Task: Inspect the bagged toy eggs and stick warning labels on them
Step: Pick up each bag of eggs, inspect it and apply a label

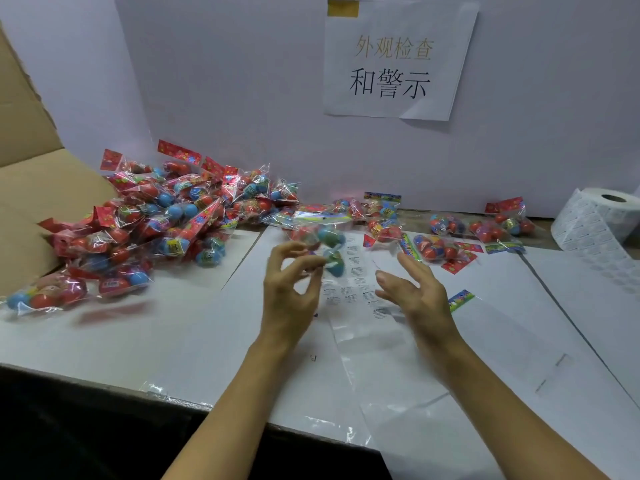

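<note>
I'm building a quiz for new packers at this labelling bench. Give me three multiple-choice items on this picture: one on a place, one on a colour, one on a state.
1. Where is the label roll?
A. far right of the table
B. inside the cardboard box
C. under the wall sign

2. What colours are most eggs in the big pile of bags?
A. green and white
B. red and blue
C. black and yellow

3. What is the right hand doing?
A. gripping the roll
B. pressing flat on the pile
C. open, holding nothing

Answers:
1 A, the roll stands at the right edge.
2 B, red and blue eggs show through the clear bags.
3 C, its fingers are spread above the label sheet.
</note>
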`<state>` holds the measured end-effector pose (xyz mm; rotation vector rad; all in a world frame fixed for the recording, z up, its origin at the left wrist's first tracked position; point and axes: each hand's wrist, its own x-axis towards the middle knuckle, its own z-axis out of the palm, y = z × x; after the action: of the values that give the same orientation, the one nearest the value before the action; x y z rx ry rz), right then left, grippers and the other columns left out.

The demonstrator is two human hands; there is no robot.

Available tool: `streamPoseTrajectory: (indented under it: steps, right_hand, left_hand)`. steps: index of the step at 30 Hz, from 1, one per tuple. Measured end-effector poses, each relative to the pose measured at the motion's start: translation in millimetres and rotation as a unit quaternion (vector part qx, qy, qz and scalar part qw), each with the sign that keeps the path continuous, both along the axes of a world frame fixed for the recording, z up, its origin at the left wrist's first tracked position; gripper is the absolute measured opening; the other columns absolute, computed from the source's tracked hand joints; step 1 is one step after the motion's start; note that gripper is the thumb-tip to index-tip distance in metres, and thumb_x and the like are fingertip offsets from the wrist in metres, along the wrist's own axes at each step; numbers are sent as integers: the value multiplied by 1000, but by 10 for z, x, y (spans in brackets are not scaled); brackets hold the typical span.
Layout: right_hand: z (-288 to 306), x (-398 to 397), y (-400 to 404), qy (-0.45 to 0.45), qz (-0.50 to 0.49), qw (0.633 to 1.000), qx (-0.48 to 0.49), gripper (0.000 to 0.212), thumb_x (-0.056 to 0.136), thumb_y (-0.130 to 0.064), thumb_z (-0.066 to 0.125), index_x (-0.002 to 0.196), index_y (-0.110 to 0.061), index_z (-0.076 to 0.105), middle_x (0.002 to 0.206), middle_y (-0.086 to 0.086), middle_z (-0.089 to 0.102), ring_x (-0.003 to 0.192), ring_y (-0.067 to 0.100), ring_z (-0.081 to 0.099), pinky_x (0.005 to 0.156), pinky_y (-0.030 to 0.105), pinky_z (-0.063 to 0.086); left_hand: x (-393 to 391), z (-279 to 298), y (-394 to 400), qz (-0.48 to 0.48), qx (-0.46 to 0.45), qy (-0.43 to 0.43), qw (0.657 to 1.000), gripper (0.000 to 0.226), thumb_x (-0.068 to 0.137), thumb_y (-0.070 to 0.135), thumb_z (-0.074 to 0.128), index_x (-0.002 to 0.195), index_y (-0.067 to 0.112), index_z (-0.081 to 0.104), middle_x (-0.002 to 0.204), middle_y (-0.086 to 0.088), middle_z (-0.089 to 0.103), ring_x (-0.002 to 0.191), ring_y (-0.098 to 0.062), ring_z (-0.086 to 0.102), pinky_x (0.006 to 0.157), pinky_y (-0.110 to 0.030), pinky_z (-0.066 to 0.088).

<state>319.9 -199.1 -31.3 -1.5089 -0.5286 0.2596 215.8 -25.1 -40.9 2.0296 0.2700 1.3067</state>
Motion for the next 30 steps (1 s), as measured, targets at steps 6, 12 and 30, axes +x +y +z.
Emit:
streamPoseTrajectory:
  steps: [6,12,30]
  right_hand:
    - [15,89,-6,22,-83,994,75,108,62,-45,87,154,-32,33,140,-7,48,106,1,65,88,25,52]
    - [-69,165,19,15,-99,991,89,103,77,-9,85,155,-34,23,139,4,47,83,-16,66,66,13,52]
    - [-67,37,41,-53,-13,998,30,121,70,-21,90,151,-57,9,157,4,34,93,14,75,74,18,59]
  left_hand:
    - [7,-13,-232,-209,-63,69,974,63,83,-3,81,124,38,56,120,2,53,109,-5,62,78,-21,61]
    - [8,-52,-203,-223,-138,103,959,94,73,26,93,144,51,37,123,2,47,107,-14,60,71,-23,60]
    - [27,21,-168,-251,-362,115,890,15,91,8,76,86,3,62,84,-15,70,79,-22,69,73,-35,61]
